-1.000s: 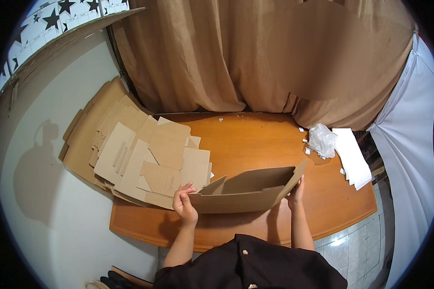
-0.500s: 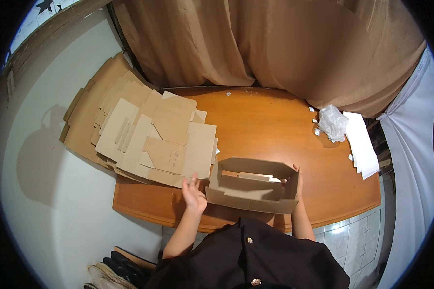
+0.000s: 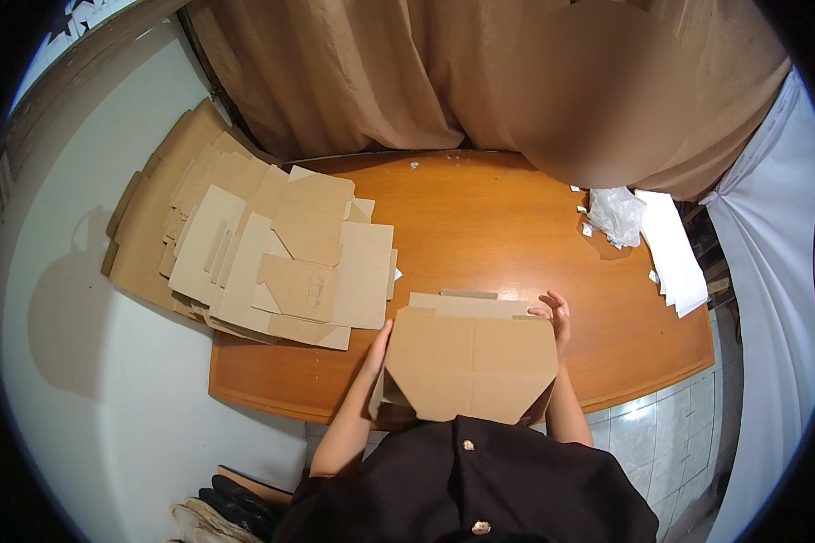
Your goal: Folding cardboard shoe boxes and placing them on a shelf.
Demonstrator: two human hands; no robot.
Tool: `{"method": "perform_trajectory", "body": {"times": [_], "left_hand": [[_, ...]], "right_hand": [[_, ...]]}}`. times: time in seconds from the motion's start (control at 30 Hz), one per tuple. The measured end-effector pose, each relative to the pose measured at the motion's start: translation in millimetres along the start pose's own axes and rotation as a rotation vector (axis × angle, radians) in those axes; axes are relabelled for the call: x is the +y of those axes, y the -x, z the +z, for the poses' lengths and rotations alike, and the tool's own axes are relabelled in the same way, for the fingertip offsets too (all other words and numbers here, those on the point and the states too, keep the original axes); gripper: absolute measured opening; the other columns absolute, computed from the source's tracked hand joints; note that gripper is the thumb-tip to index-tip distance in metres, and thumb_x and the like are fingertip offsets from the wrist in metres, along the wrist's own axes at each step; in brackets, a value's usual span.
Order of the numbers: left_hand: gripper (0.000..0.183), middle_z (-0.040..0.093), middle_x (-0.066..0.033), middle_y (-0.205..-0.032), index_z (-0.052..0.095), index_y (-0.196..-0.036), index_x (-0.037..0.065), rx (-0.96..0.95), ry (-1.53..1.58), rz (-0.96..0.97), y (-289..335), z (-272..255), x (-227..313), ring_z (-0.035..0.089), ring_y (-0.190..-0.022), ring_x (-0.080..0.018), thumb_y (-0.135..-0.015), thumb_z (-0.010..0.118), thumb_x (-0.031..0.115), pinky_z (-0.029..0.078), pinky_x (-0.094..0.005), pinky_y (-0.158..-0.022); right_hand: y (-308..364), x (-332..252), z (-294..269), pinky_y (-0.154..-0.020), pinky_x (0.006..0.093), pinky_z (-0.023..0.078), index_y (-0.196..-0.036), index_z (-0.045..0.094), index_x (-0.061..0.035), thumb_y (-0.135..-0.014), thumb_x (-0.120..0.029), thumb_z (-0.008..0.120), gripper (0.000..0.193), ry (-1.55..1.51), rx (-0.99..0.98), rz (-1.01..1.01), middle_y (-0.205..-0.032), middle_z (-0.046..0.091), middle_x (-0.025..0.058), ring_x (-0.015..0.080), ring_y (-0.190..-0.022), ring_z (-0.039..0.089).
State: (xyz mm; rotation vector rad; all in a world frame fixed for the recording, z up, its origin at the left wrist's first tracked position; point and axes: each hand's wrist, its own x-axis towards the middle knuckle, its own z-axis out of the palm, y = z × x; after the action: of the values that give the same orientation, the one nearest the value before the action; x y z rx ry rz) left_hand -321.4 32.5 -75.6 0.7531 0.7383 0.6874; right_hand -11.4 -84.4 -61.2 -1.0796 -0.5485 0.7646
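A partly folded brown cardboard box is in front of me at the near edge of the table, its broad creased panel with cut corners facing up. A narrow flap stands out along its far side. My left hand presses along the box's left side, fingers together and partly hidden by it. At the far right corner my right hand holds the box, its fingers bent toward the flap and slightly apart. Flattened cardboard sheets lie stacked left of the box, near my left fingertips.
The brown wooden table backs onto a brown curtain. At the right lie a crumpled clear plastic bag, white paper strips and small white scraps. A white wall rises on the left; shoes sit below.
The box's large panel has swung toward me and now covers the opening that showed before. My left hand has gone from spread beside the box to pressing its left side.
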Motion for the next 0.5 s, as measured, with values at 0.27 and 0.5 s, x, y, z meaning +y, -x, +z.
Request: {"method": "perform_trajectory", "body": {"times": [0.27,0.5], "left_hand": [[0.042,0.057,-0.0047,-0.098,0.054,-0.105,0.010,-0.101,0.371,0.196,17,25,25,0.055,-0.093,-0.0149,-0.097,0.026,0.041,0.046,-0.0317,-0.083],[0.041,0.056,-0.0035,-0.089,0.053,-0.096,0.009,-0.298,0.449,0.260,-10,-17,-12,0.054,-0.090,-0.0154,-0.096,0.028,0.042,0.045,-0.0304,-0.081]], "right_hand": [[-5,-10,9,-0.066,0.0260,0.046,-0.099,0.057,0.0010,-0.092,-0.033,0.039,0.039,0.106,0.169,-0.194,-0.075,0.056,0.0075,0.0135,-0.069,0.055],[7,5,-1,-0.049,0.0182,0.033,-0.092,0.058,0.0005,-0.093,-0.035,0.038,0.041,0.231,0.128,-0.027,-0.050,0.041,-0.0029,0.0046,-0.045,0.037]]}}
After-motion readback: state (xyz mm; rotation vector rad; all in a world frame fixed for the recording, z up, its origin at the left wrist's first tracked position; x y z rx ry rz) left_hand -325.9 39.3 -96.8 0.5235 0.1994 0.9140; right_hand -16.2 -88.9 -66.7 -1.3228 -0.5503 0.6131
